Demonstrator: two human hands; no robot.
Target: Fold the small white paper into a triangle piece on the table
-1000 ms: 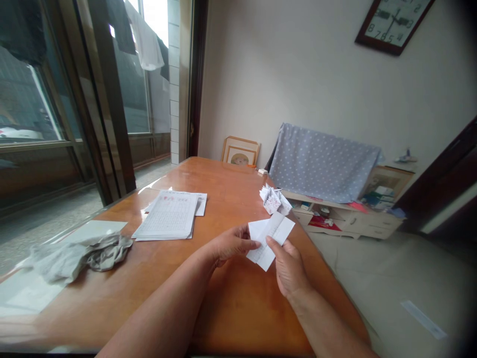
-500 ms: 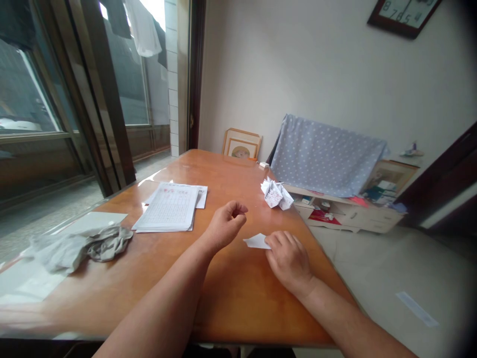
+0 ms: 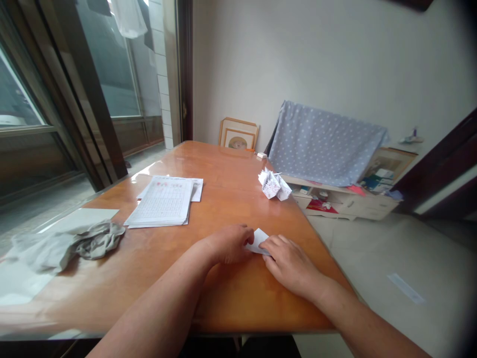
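- White paper [image 3: 258, 241] down on the table [image 3: 223, 209], looking light, easily creased, best pinched by its edges
- Left hand [image 3: 231, 243] curled at its left side, grip hard to tell
- Right hand [image 3: 292, 262] half-bent, fingertips over its right end, pinch unclear

One head-worn view, from the near end of a polished wooden table [image 3: 219, 209], facing forward and down along it toward twelve o'clock. The left hand [image 3: 231, 243] and right hand [image 3: 289, 261] are close, near six o'clock; the pale wall [image 3: 283, 54] stands well beyond, from twelve to two.
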